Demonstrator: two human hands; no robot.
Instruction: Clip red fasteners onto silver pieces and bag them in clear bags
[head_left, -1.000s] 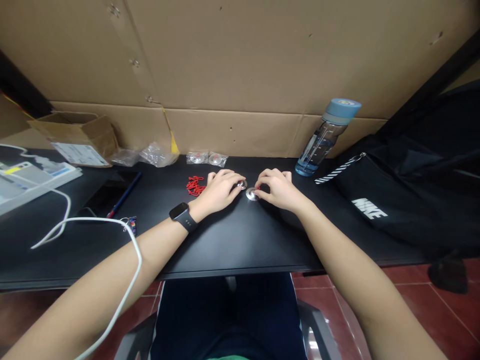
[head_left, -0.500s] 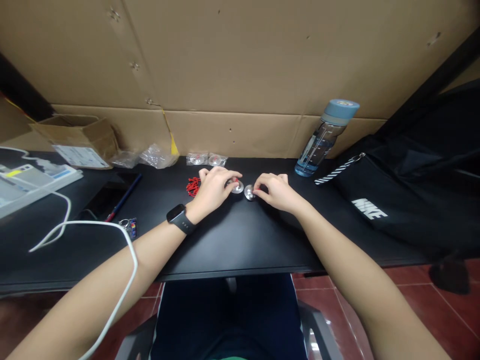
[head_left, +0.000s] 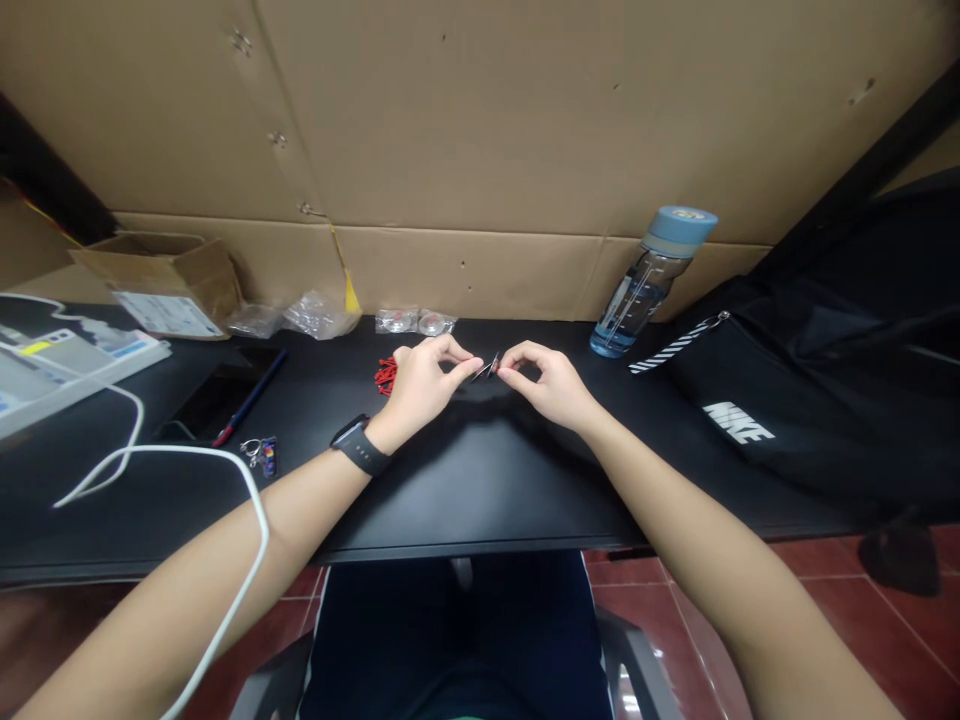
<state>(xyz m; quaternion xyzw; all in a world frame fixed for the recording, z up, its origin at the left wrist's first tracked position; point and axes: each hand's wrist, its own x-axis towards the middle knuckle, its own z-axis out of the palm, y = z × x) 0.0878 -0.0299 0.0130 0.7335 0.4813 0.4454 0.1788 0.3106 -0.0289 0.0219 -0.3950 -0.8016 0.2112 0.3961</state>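
Hands (head_left: 553, 387) pinch metal discs (head_left: 493, 364); black bag (head_left: 817, 385) reads "NIKE"; box label (head_left: 167, 313) illegible.

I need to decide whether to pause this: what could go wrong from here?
1. The left disc and right disc are each pinched at the fingertips of the left hand and right hand, so either might slip from its grip.
2. The red cord lies close beside the left hand, which could drag it.
3. The white cable passes across the left forearm in this view; if it hangs loose there, it might snag.
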